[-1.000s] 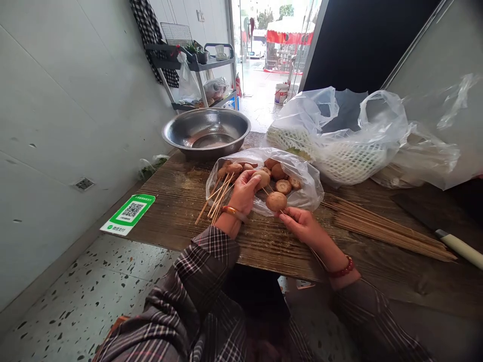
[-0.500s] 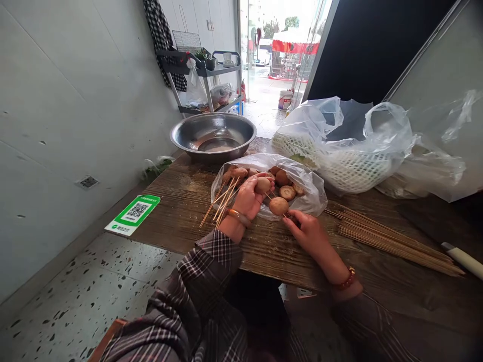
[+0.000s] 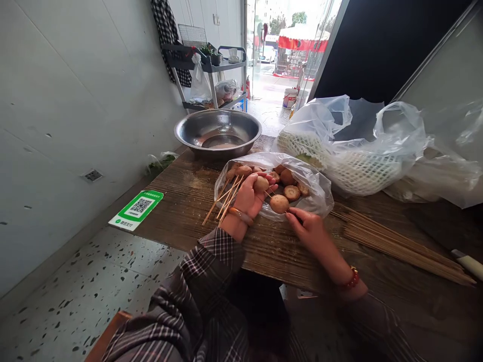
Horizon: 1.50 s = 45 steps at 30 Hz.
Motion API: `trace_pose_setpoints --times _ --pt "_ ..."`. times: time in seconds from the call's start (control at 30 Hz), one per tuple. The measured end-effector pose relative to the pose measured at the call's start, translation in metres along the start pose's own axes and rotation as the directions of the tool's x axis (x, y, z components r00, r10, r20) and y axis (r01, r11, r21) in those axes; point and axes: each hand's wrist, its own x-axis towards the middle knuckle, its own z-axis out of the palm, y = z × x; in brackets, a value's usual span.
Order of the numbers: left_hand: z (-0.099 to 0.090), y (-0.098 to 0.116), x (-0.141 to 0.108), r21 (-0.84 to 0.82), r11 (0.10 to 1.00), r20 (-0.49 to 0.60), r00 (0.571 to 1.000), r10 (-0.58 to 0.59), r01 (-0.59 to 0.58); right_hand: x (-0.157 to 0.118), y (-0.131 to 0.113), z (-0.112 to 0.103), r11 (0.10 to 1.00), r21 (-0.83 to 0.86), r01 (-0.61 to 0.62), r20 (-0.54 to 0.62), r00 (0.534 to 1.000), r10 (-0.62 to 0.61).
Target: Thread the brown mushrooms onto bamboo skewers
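Note:
My left hand (image 3: 249, 200) is closed around a brown mushroom (image 3: 261, 184), its fingers curled behind the cap. A second mushroom (image 3: 279, 204) sits lower right, with thin bamboo sticks showing between the two caps. Just below that second cap, my right hand (image 3: 307, 227) pinches the bamboo skewers (image 3: 288, 210), mostly hidden by its fingers. Behind both hands lies an open clear plastic bag (image 3: 320, 196) with loose mushrooms (image 3: 292, 192) in it. Several skewered mushrooms (image 3: 243, 171) rest at the bag's left side, their sticks (image 3: 226, 201) pointing toward me.
A steel basin (image 3: 218, 131) stands at the table's far left. Bags of net-wrapped produce (image 3: 362, 166) fill the back right. Loose bamboo sticks (image 3: 400, 244) lie on the right, near a knife handle (image 3: 470, 264). A green QR-code card (image 3: 138, 208) is at the left edge.
The view has shifted slightly, moving the scene a little to the right. Both hands keep their holds on the mushroom and the skewers, with almost no change in pose.

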Motion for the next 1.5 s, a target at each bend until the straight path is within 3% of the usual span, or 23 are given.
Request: trace_pose_setpoints --times 0.23,0.6,0.87,1.13,1.5 --pt "0.004 -0.013 -0.001 0.093 0.989 -0.07 0.991 0.118 -0.111 -0.008 -0.005 0.005 0.968 -0.245 0.051 -0.051 0.997 -0.065" --pt "0.012 -0.026 -0.009 0.154 0.981 -0.063 0.99 0.129 -0.118 -0.01 -0.009 0.003 0.966 -0.253 0.044 -0.067 0.996 -0.063" --pt "0.008 -0.032 -0.007 0.238 0.958 -0.055 0.983 0.177 -0.159 -0.012 -0.007 0.006 0.93 -0.368 0.009 -0.071 0.997 -0.037" --pt "0.011 -0.037 -0.009 0.24 0.964 -0.083 0.987 0.14 -0.117 -0.013 -0.007 0.009 0.946 -0.324 -0.029 -0.074 0.997 0.005" --pt "0.011 -0.044 -0.011 0.221 0.971 -0.087 0.989 0.116 -0.095 -0.014 -0.004 0.014 0.845 -0.527 0.086 -0.128 0.975 -0.179"
